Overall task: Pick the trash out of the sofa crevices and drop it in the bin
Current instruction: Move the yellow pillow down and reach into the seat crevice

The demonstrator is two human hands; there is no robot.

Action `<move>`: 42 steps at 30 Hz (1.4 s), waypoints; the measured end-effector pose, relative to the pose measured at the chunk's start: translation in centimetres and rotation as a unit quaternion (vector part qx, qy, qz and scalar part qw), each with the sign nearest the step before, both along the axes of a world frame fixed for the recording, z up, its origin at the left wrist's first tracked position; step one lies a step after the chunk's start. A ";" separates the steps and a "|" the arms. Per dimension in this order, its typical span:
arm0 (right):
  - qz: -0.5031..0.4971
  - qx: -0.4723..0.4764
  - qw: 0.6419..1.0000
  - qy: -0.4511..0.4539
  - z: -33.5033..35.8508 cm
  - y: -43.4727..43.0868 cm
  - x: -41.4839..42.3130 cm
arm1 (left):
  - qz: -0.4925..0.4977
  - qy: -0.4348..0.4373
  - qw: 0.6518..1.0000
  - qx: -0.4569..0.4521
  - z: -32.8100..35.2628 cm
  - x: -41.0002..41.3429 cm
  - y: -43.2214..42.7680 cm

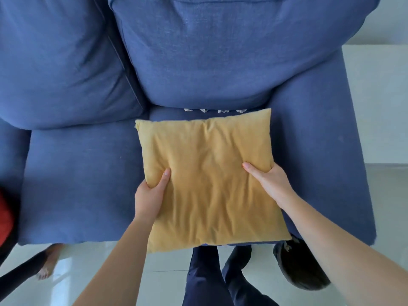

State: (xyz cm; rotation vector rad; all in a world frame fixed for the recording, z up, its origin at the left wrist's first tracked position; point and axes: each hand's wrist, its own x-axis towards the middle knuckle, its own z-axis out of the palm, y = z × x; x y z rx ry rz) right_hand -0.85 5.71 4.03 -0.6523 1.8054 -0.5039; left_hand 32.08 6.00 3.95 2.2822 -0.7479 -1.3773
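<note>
A yellow pillow (pixel 209 177) lies over the right seat of the blue sofa (pixel 77 173). My left hand (pixel 150 195) grips its left edge, thumb on top. My right hand (pixel 269 180) grips its right edge the same way. Behind the pillow's far edge, several crumpled white paper scraps (pixel 204 110) poke out of the crevice between the seat cushion and the back cushion (pixel 209 62). A dark round bin (pixel 298 266) stands on the floor at the sofa's front right, partly hidden by my right forearm.
The sofa's right armrest (pixel 331 140) runs beside the pillow. A red object (pixel 5 217) sits at the left edge. Another person's bare foot (pixel 47 263) is on the pale tiled floor (pixel 132 272). My dark trouser legs (pixel 209 279) stand before the sofa.
</note>
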 end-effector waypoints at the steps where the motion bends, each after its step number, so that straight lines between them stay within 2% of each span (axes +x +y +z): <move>1: 0.002 0.009 1.000 0.000 -0.3 0.9 -0.1 | -0.005 -0.003 1.000 0.006 -0.4 0.0 0.9; 13: 0.029 0.078 0.997 -0.003 -5.7 3.5 -1.2 | -0.065 -0.029 0.996 0.057 -4.7 -0.8 2.7; 24: 0.055 0.090 0.994 -0.001 -6.8 2.9 -1.8 | -0.055 -0.054 0.995 0.059 -6.8 -1.0 3.2; 28: 0.033 0.105 0.993 0.049 -6.4 2.4 -1.9 | -0.043 -0.077 0.994 0.065 -5.9 -1.1 2.8; 33: 0.060 0.002 0.976 0.207 -3.7 -0.3 -1.2 | -0.048 -0.148 0.986 -0.051 -3.6 -1.6 0.4; 36: 0.065 -0.068 0.975 0.202 -3.1 -2.9 -0.3 | -0.073 -0.155 0.980 -0.101 -3.3 -1.7 -2.6; 42: 0.063 -0.105 0.982 0.146 -4.1 -9.4 4.0 | -0.104 -0.100 0.984 -0.102 -4.9 -3.1 -10.4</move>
